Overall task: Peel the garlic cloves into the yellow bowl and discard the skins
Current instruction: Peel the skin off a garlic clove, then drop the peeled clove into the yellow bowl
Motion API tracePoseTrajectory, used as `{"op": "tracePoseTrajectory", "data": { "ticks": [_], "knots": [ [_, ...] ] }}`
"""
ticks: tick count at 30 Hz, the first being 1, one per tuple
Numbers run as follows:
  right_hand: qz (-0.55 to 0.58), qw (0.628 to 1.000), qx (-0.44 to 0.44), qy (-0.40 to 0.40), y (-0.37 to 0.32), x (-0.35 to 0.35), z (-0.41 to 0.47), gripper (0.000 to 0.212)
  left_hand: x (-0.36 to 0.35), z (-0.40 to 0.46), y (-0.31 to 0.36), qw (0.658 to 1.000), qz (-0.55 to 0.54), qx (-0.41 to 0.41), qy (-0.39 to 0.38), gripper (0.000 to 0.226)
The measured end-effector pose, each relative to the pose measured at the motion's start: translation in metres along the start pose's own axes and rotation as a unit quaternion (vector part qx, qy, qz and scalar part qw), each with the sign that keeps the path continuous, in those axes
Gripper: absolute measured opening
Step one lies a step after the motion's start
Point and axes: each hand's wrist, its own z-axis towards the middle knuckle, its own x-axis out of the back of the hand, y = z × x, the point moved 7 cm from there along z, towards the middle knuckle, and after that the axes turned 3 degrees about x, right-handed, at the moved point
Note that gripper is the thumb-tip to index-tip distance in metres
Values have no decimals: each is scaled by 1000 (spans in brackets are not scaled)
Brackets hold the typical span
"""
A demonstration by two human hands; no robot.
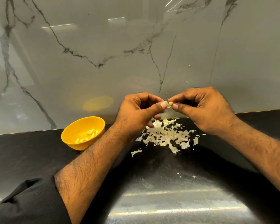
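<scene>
Mostly hidden: garlic clove [170,104], pinched between left hand [138,113] and right hand [205,110] above skins [166,135]; bowl [71,135] edgeward left.

A glossy pale marble wall [103,46] with dark grey veins fills the view from nine round to three o'clock. Strip lights reflect on it near twelve. Below, a black polished tabletop [31,151] meets the wall along a thin edge and shows bright streaked glare at six o'clock.
</scene>
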Motion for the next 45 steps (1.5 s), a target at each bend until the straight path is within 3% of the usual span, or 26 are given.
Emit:
{"op": "tracePoseTrajectory", "data": {
  "ticks": [8,15,19,24,28,31,33,36,40,41,43,45],
  "knots": [
    [-89,994,58,1,-18,-3,-3,11,-5,-2,7,996,46,-70,-5,17],
    [-128,988,70,-55,-18,-14,-2,15,-5,-5,14,990,92,-108,15,9],
    [-143,985,95,-37,-22,-11,-3,13,-9,-9,22,978,146,-145,30,8],
    [-8,1000,25,-15,-11,-5,-3,12,-7,-11,29,975,158,-157,18,10],
    [144,987,-75,-21,3,-6,2,12,0,-9,23,994,42,-103,-1,11],
    [169,980,-108,-12,10,0,2,14,5,-5,19,997,-17,-78,-4,13],
    [125,985,-115,-39,12,3,3,8,8,-2,17,997,-55,-58,-11,16],
    [-69,985,-108,-112,14,2,3,11,9,-2,14,993,-108,-26,-26,20],
    [-142,962,-114,-201,15,-8,-2,18,11,-3,12,990,-136,0,-31,20],
    [-158,960,-106,-203,13,-8,-2,8,11,-2,11,990,-134,2,-31,20],
    [-183,964,-97,-170,10,-1,0,21,11,-2,10,992,-125,2,-32,20],
    [-159,975,-97,-120,10,6,3,18,10,-1,10,993,-112,-2,-33,20]
  ]
}}
